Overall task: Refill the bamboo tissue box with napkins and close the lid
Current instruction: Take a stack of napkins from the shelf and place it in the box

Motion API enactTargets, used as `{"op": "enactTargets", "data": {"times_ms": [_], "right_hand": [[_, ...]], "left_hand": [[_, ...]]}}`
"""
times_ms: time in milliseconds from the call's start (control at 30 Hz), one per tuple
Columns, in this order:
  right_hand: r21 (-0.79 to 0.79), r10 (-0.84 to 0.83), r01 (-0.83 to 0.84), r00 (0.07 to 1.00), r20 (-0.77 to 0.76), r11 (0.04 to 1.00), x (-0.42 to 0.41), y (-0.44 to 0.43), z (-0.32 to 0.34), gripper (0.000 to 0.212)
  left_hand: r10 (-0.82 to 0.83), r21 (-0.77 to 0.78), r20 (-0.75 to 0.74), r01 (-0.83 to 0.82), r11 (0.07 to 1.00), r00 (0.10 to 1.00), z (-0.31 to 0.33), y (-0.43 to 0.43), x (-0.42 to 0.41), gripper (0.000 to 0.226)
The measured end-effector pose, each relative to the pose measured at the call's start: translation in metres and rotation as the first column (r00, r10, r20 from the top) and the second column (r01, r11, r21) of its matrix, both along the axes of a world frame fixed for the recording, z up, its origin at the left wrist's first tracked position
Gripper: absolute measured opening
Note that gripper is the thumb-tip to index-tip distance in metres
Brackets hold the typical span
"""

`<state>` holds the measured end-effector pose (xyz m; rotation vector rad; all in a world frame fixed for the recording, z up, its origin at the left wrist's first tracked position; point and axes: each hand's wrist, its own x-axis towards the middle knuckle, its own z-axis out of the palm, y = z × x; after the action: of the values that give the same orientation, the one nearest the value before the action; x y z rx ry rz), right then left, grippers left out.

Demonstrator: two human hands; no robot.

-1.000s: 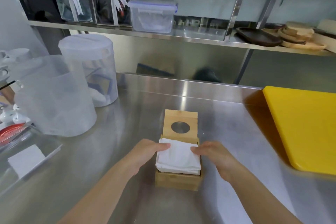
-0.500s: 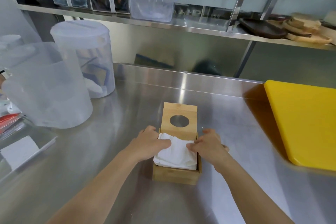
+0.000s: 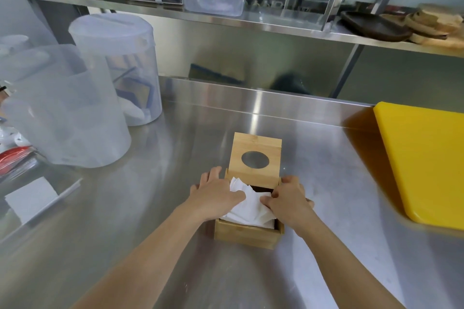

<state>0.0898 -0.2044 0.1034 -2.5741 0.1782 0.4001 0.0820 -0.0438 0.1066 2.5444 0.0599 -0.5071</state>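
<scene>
The bamboo tissue box [image 3: 247, 234] stands on the steel counter in front of me. Its lid [image 3: 256, 158], with an oval hole, is swung back and stands open behind the box. A stack of white napkins [image 3: 247, 208] sits in the box, bent downward in the middle. My left hand [image 3: 216, 194] presses on the stack's left side, its fingers spread over the box's left wall. On the right side, my right hand [image 3: 285, 202] has its fingers curled on the napkins. The far right corner of the box interior shows dark and bare.
Two translucent plastic containers [image 3: 67, 105] stand at the left. A yellow cutting board [image 3: 426, 160] lies at the right. A loose white napkin [image 3: 30, 198] lies in a clear tray at the far left. A steel shelf [image 3: 251, 22] above carries a lidded plastic box and wooden plates.
The napkin stack has gone from lying flat on top of the box to being pushed down into it, now bent in the middle. Both hands moved inward over it.
</scene>
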Motion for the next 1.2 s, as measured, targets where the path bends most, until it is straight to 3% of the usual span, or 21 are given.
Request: {"op": "enactTargets", "data": {"times_ms": [200, 300, 400, 533, 633, 700, 767, 867, 933, 1067, 1200], "right_hand": [[-0.171, 0.012, -0.014, 1.000, -0.011, 0.985, -0.002, 0.009, -0.017, 0.022], [-0.175, 0.040, -0.048, 0.998, -0.050, 0.983, -0.005, 0.007, -0.026, 0.021], [-0.238, 0.066, -0.052, 0.996, 0.054, 0.970, -0.009, 0.005, -0.028, 0.021], [-0.238, 0.104, -0.048, 0.968, 0.227, 0.970, -0.016, -0.001, -0.026, 0.029], [-0.162, 0.110, -0.051, 0.917, 0.382, 0.986, -0.021, -0.013, -0.022, 0.030], [-0.074, 0.097, -0.071, 0.885, 0.456, 0.995, -0.021, -0.019, -0.018, 0.040], [-0.019, 0.121, -0.129, 0.860, 0.495, 0.991, -0.021, -0.021, -0.016, 0.041], [-0.124, 0.283, -0.266, 0.728, 0.625, 0.956, -0.021, -0.019, -0.021, 0.025], [-0.146, 0.363, -0.360, 0.665, 0.653, 0.922, -0.022, -0.014, -0.025, 0.013], [-0.273, 0.588, -0.526, 0.651, 0.480, 0.806, -0.023, -0.004, -0.028, 0.012], [-0.335, 0.662, -0.572, 0.670, 0.338, 0.749, -0.018, 0.000, -0.023, 0.026]], "left_hand": [[0.018, 0.113, 0.076, -0.027, 0.993, 0.997, -0.013, -0.021, -0.004, 0.036], [0.002, 0.160, 0.014, -0.004, 0.987, 1.000, -0.018, -0.020, -0.001, 0.035], [0.036, 0.128, -0.048, -0.029, 0.991, 0.998, -0.016, -0.019, 0.001, 0.024], [0.093, -0.010, 0.029, -0.093, 0.996, 0.995, -0.018, -0.021, 0.001, 0.016], [0.206, -0.234, 0.001, -0.200, 0.952, 0.979, -0.024, -0.011, 0.003, 0.013], [0.326, -0.405, -0.154, -0.361, 0.840, 0.933, -0.023, -0.004, 0.005, 0.048], [0.378, -0.430, -0.251, -0.453, 0.781, 0.891, -0.019, -0.001, 0.006, 0.065], [0.253, -0.322, -0.247, -0.326, 0.889, 0.935, -0.012, -0.003, 0.006, 0.026], [0.184, -0.186, -0.198, -0.221, 0.957, 0.963, -0.011, -0.006, 0.005, 0.016], [0.123, -0.005, -0.125, -0.125, 0.992, 0.985, -0.012, -0.008, 0.005, 0.018], [0.085, 0.106, 0.066, -0.092, 0.990, 0.994, -0.019, -0.007, -0.003, 0.009]]}}
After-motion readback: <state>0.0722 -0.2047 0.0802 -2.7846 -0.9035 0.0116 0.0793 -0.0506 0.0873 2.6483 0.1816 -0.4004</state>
